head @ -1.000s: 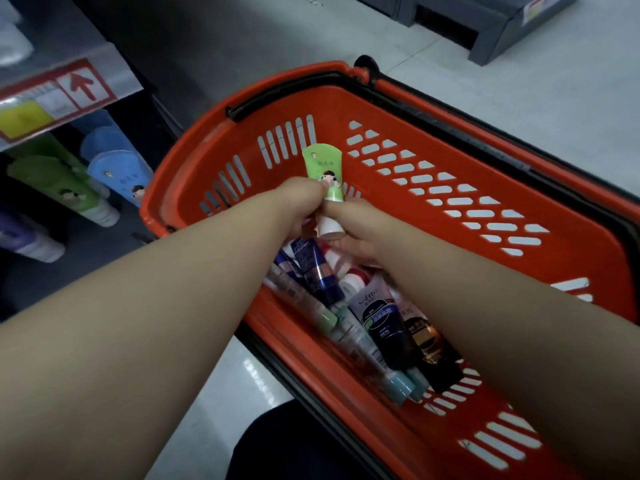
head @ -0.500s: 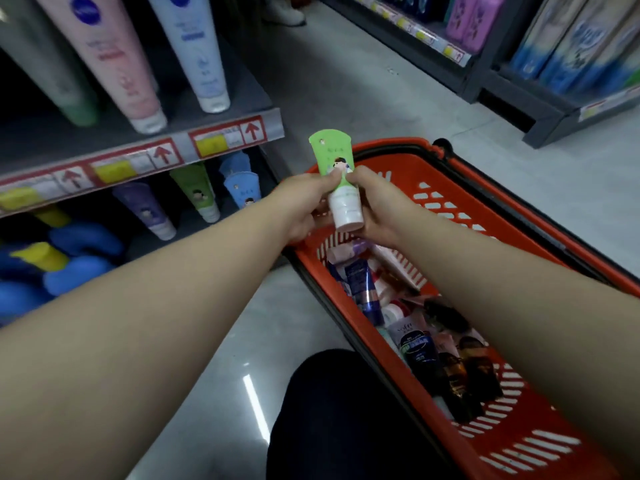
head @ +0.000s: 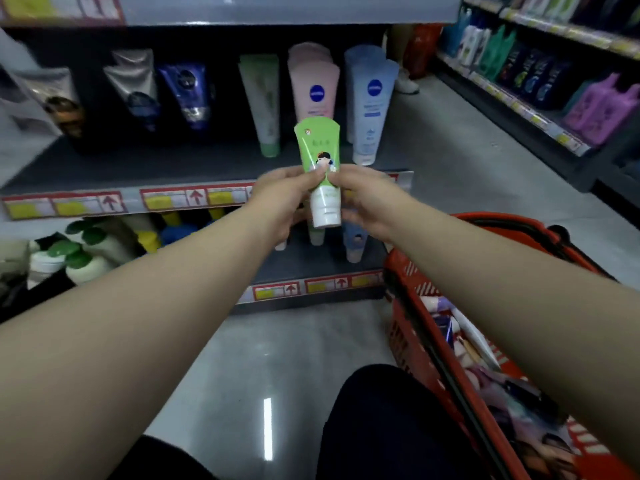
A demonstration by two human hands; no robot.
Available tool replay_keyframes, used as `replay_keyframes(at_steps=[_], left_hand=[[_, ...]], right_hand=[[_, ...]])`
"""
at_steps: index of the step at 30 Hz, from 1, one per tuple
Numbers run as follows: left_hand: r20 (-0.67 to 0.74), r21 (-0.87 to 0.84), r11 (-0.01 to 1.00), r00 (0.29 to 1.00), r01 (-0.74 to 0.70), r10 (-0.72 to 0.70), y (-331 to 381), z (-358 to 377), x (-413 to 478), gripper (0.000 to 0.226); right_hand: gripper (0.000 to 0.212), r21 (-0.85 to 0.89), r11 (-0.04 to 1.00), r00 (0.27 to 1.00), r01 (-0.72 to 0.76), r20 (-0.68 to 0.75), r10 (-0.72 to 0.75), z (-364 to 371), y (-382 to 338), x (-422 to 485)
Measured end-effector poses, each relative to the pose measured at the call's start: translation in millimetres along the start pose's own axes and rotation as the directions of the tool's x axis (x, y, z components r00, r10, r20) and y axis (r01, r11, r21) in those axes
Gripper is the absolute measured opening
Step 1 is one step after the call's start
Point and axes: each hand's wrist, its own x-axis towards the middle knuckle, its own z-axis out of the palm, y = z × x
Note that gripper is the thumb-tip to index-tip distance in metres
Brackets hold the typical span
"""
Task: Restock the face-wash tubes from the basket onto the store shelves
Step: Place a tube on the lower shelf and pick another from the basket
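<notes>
Head view: left hand (head: pixel 282 199) and right hand (head: pixel 369 199) pinch upright green tube (head: pixel 320 168).

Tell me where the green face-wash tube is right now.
Centre of the head view: the green tube is held cap-down between the left hand and right hand, in front of the shelf's price strip, just below the pink tube.

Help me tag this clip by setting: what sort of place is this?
A shop aisle, likely the skincare section of a supermarket or drugstore. Cosmetic tubes stand in rows on the shelf, price labels with red arrows line its front edge, and a red shopping basket sits beside the person.
</notes>
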Motion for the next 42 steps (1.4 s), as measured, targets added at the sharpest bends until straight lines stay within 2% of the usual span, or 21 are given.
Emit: replay_keyframes(at_steps=[3,7,11,14,18,26,31,36,42], left_hand=[[-0.060,0.006,0.995,0.993,-0.098,0.099,15.0,-29.7,4.6,0.019],[-0.115,0.046,0.985,0.978,-0.167,0.172,31.9,-59.3,13.7,0.018],[-0.138,0.025,0.981,0.971,-0.194,0.196,38.7,-81.3,19.2,0.016],[-0.146,0.010,0.980,0.969,-0.199,0.199,38.8,-95.0,22.8,0.020],[-0.152,0.048,0.981,0.969,-0.188,0.193,36.3,-108.9,25.9,0.022],[-0.074,0.110,0.984,0.986,-0.143,0.152,-1.1,-106.9,33.4,0.017],[-0.031,0.152,0.987,0.997,-0.059,0.064,-46.9,-106.8,39.1,0.017],[-0.054,0.254,0.967,0.998,-0.024,0.039,-94.7,-97.1,54.6,0.021],[-0.048,0.336,0.940,0.996,-0.053,0.074,-149.2,-82.0,94.0,0.018]], right_hand=[[0.013,-0.061,0.997,0.998,0.056,-0.010,-0.056,30.3,-6.5,14.3],[0.036,-0.115,0.989,0.991,0.097,-0.076,-0.106,63.8,-14.0,29.6],[0.034,-0.121,0.986,0.990,0.119,-0.056,-0.126,86.8,-14.3,39.0],[0.020,-0.124,0.985,0.991,0.120,-0.050,-0.127,98.0,-10.9,45.9],[0.028,-0.170,0.978,0.991,0.121,-0.028,-0.128,105.5,-8.6,48.9],[0.030,-0.299,0.952,0.998,0.059,-0.003,-0.063,78.3,25.4,53.9],[0.023,-0.325,0.945,0.999,-0.022,0.015,0.028,52.8,65.0,55.6],[0.028,-0.321,0.941,0.993,-0.107,-0.087,0.083,26.1,111.3,67.6],[0.033,-0.304,0.944,0.969,-0.127,-0.242,0.052,-4.3,159.2,91.9]])
